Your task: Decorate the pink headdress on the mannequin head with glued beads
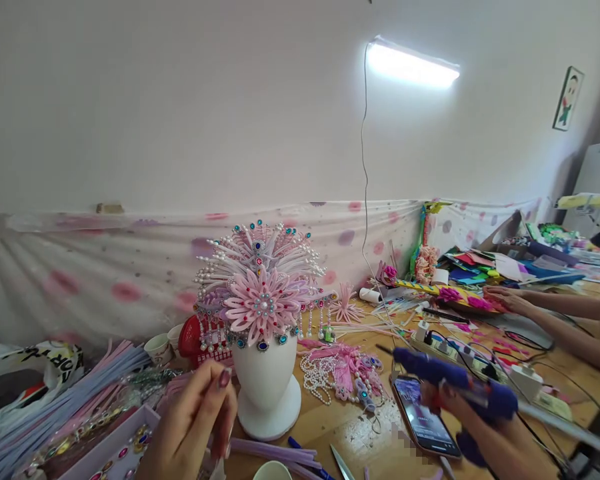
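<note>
A white foam mannequin head (265, 380) stands upright in front of me. It wears a headdress (261, 293) with a large pink flower, pearl-tipped sprays, coloured gems and hanging bead strands. My left hand (195, 417) is closed, fingertips pinched together, just left of the head's neck. Whatever the pinch may hold is too small to make out. My right hand (485, 427) grips a blue hot glue gun (453, 370). Its nozzle points left, over the table right of the head and above a phone (425, 417). Neither hand touches the headdress.
Pink tassels and pearl strings (340, 370) lie right of the head. At the left are a gem box (125, 443), chenille stems (80, 400) and paper cups (159, 348). Scissors (341, 461) lie in front. A power strip (455, 353) and another person's arms (535, 310) are at right.
</note>
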Tool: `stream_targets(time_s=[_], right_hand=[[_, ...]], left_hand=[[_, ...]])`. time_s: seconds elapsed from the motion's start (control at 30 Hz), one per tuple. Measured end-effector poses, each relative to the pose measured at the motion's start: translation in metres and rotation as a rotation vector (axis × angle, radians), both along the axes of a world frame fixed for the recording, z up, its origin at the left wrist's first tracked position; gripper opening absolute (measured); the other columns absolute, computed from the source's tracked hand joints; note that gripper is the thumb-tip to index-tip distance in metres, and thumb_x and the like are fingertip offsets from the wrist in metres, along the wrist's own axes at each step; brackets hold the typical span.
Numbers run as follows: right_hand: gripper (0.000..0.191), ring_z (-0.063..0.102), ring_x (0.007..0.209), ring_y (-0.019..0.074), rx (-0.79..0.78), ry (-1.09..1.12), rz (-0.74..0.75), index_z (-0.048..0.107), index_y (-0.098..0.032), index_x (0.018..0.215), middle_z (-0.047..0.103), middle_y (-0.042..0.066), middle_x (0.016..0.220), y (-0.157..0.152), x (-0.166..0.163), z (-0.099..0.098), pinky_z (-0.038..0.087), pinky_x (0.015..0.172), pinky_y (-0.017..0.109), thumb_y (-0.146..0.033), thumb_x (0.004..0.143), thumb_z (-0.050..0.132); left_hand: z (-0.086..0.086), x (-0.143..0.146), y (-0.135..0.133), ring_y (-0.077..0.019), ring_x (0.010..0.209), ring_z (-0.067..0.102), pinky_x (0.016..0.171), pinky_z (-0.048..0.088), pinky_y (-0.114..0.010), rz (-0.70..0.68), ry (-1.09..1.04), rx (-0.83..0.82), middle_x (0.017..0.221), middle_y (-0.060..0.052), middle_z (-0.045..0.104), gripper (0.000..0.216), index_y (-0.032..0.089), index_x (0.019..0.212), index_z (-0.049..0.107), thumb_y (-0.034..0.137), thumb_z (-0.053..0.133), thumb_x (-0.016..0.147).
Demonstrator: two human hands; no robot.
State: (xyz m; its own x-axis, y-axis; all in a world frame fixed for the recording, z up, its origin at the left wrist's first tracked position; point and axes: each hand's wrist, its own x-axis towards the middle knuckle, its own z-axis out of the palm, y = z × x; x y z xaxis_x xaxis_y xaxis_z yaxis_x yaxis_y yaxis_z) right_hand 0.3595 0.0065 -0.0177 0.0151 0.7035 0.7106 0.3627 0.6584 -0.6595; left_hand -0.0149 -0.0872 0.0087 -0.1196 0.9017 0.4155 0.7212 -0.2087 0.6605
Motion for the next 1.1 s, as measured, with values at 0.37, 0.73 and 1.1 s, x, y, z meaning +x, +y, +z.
stream_targets(time_s=[0.37,0.73,1.1], right_hand=[[0.051,0.063,0.065,0.0148,-0.216,0.001,0.449,0.07,-0.021,0.065,0.07,0.005,0.068,0.081,-0.057,0.124,0.044,0.052,0.024,-0.066,0.087,0.061],[0.056,0.055,0.061,0.0155,-0.312,-0.184,0.615,0.058,-0.023,0.064,0.062,0.003,0.06,0.145,-0.092,0.124,0.039,0.061,0.033,-0.073,0.088,0.055],[0.056,0.051,0.056,0.0132,-0.34,-0.189,0.68,0.057,-0.022,0.066,0.06,0.002,0.061,0.157,-0.095,0.12,0.036,0.058,0.031,-0.072,0.09,0.053]], left_hand=[[0.127,0.017,0.054,-0.0066,0.066,0.067,0.059,0.055,-0.01,0.093,-0.364,0.545,0.074,0.006,0.075,0.013,0.022,0.083,0.078,0.023,0.08,0.071],[0.172,0.011,0.126,-0.0071,0.073,0.072,0.068,0.057,-0.012,-0.109,-0.155,0.296,0.08,0.006,0.079,0.014,0.032,0.078,0.082,0.023,0.077,0.067],[0.194,0.013,0.147,-0.0086,0.072,0.067,0.067,0.053,-0.016,-0.058,0.101,0.263,0.081,0.003,0.077,0.016,0.022,0.082,0.079,0.034,0.075,0.073]])
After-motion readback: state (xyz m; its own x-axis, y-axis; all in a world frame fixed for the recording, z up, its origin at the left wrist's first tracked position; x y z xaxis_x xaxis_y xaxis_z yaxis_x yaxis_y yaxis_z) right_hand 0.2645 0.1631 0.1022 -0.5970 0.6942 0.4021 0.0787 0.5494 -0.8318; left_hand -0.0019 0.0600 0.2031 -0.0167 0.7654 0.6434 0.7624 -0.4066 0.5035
